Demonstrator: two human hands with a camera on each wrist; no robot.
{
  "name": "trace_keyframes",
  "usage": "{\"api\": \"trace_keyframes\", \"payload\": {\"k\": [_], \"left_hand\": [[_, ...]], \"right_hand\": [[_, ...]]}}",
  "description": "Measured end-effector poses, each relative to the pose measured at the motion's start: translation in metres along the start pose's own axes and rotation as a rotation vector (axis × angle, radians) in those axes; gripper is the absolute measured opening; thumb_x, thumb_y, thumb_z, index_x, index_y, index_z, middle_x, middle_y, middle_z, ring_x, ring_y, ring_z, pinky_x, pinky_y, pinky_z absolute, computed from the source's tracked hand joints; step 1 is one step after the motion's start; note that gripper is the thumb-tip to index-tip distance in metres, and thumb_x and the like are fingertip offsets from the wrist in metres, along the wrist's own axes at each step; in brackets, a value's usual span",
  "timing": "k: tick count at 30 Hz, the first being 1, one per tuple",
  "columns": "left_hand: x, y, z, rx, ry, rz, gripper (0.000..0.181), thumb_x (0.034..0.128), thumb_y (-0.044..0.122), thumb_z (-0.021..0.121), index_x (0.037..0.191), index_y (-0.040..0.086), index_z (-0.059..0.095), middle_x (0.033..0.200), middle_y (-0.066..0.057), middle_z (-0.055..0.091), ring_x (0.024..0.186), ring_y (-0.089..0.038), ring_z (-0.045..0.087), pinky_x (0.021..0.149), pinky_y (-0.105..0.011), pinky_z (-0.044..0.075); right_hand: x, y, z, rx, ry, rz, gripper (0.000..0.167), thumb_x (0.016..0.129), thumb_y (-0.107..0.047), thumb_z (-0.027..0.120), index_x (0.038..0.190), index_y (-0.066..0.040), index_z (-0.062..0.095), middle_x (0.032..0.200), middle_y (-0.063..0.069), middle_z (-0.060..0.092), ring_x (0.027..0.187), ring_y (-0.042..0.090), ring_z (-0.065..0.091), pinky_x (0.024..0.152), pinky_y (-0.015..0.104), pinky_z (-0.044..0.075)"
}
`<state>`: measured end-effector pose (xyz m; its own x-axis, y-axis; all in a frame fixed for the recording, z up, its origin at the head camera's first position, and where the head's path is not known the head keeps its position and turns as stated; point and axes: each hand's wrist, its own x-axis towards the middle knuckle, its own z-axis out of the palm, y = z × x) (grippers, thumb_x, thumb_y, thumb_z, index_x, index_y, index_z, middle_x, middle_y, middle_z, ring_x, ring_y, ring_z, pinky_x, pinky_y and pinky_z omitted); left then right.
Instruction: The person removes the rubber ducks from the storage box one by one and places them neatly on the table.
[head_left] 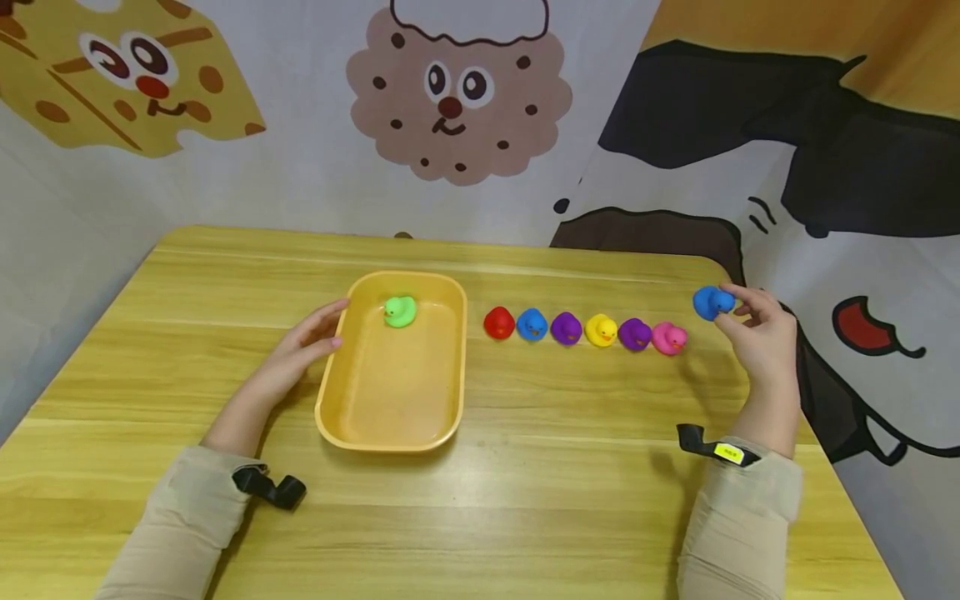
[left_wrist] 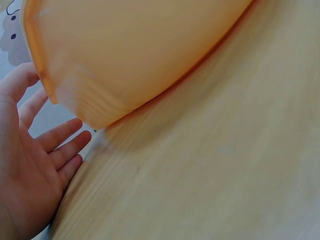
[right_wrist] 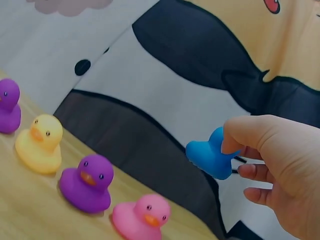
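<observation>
Beside the left wall of a yellow-orange tray (head_left: 390,445), my left hand (head_left: 296,346) touches the rim. In the left wrist view, two digits of the left hand (left_wrist: 37,170) reach the rim of the tray (left_wrist: 120,55), their tips hidden behind it; the other fingers spread loosely. A green toy duck (head_left: 401,312) is in the tray near its far end. Up at the right, my right hand (head_left: 761,333) pinches a blue toy duck (head_left: 711,303) between thumb and fingers, held off the table. The right wrist view shows this blue duck (right_wrist: 212,157) tilted.
Between tray and right hand runs a row of ducks: red (head_left: 499,323), blue (head_left: 532,325), purple (head_left: 566,328), yellow (head_left: 601,331), purple (head_left: 635,334) and pink (head_left: 669,338). They stand on a wooden table (head_left: 525,500). A cartoon-printed wall covering (head_left: 300,192) rises behind.
</observation>
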<state>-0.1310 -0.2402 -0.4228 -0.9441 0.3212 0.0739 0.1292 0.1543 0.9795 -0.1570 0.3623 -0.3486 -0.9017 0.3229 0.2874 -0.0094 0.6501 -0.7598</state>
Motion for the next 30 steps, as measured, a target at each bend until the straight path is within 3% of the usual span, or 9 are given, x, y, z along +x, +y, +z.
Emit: {"api": "trace_keyframes", "payload": {"k": [12,17,23,30], "left_hand": [[0.0,-0.002,0.0,-0.015,-0.003,0.01,0.054,0.1004,0.015,0.05,0.151,0.013,0.03,0.149,-0.022,0.032,0.126,-0.019,0.042,0.096,-0.021,0.038],[0.001,-0.002,0.0,-0.009,0.0,0.012,0.054,0.1002,0.015,0.05,0.151,0.013,0.031,0.149,-0.022,0.032,0.127,-0.018,0.041,0.096,-0.02,0.037],[0.001,-0.002,-0.001,0.008,0.002,0.01,0.054,0.1003,0.016,0.05,0.151,0.013,0.031,0.149,-0.022,0.032,0.129,-0.023,0.04,0.097,-0.021,0.036],[0.0,-0.002,-0.002,0.024,0.002,-0.005,0.055,0.1004,0.017,0.05,0.151,0.015,0.03,0.15,-0.02,0.032,0.131,-0.03,0.036,0.099,-0.025,0.034]], "right_hand": [[0.003,0.026,0.006,0.019,-0.01,0.022,0.039,0.087,-0.013,0.066,0.125,-0.008,0.065,0.11,-0.012,0.055,0.091,0.003,0.043,0.075,0.021,0.033],[0.002,0.036,0.006,0.001,-0.035,0.078,0.04,0.087,-0.016,0.066,0.127,-0.01,0.064,0.113,-0.011,0.054,0.093,0.003,0.041,0.077,0.022,0.031],[0.0,0.046,0.007,-0.041,-0.106,0.124,0.043,0.088,-0.016,0.061,0.131,-0.012,0.061,0.117,-0.007,0.053,0.098,0.007,0.038,0.077,0.025,0.031],[-0.001,0.055,0.01,-0.056,-0.103,0.104,0.04,0.089,-0.015,0.062,0.128,-0.007,0.061,0.115,-0.004,0.053,0.096,0.007,0.04,0.075,0.026,0.033]]}}
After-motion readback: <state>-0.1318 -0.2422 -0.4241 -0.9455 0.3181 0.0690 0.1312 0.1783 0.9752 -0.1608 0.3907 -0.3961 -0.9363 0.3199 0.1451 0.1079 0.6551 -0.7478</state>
